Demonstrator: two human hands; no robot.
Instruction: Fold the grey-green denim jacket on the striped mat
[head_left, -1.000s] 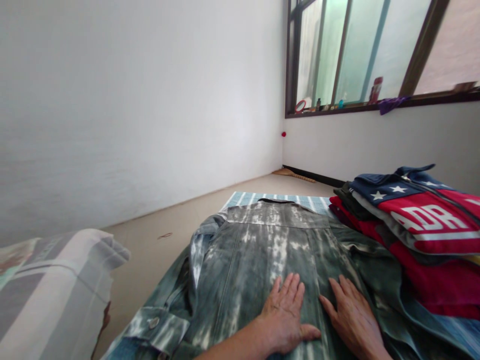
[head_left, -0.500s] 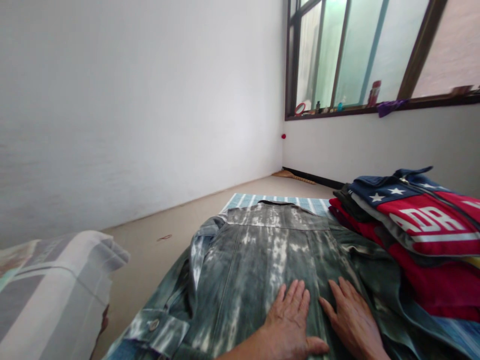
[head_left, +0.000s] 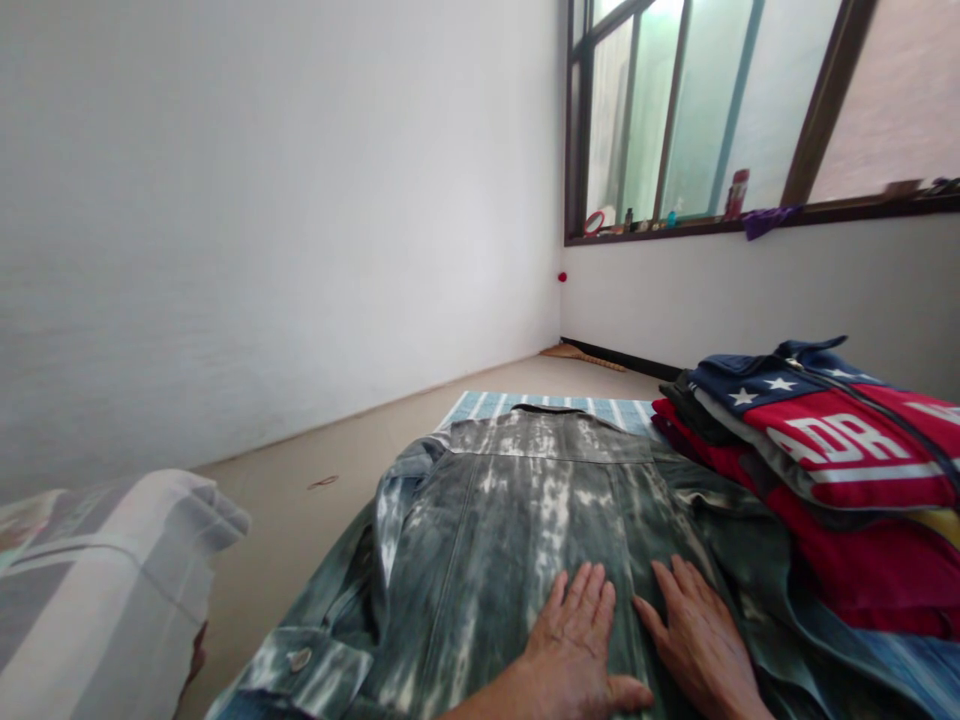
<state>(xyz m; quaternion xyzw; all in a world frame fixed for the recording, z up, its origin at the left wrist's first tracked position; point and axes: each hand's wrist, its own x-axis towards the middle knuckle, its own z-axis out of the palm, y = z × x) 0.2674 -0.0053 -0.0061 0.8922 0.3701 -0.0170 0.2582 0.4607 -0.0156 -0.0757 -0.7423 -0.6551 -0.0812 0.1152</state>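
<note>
Wall (head_left: 285, 200) rose white above a tan floor (head_left: 262, 540), and a dark-framed window (head_left: 701, 110) took the upper right. A blue-and-white striped sheet (head_left: 480, 403) showed mainly along its far edge; much of the rest lay under a mottled green-grey jacket (head_left: 517, 540), spread back side up with its collar by that far edge. One sleeve covered most of the sheet's left edge; the other ran beside a pile (head_left: 855, 560) of folded clothes toward the right edge, the uppermost red and navy with white stars. A grey-and-white bundle (head_left: 135, 570) sat apart, left of the sheet. On the jacket's near part, right of its middle, the left hand (head_left: 574, 640) lay flat, palm down, thumb out to the right; just beside it the right hand (head_left: 697, 630) lay likewise, a strip of jacket between the two. Both were apart and unclenched; how hard they pressed could not be told. A red bottle (head_left: 737, 195) stood on the window's sill, a purple rag (head_left: 769, 223) hung over its front edge, and a mirror (head_left: 594, 223) leaned near its left corner. On the floor lay a thin loop (head_left: 323, 482). A pale button (head_left: 300, 660) marked the left cuff.
</note>
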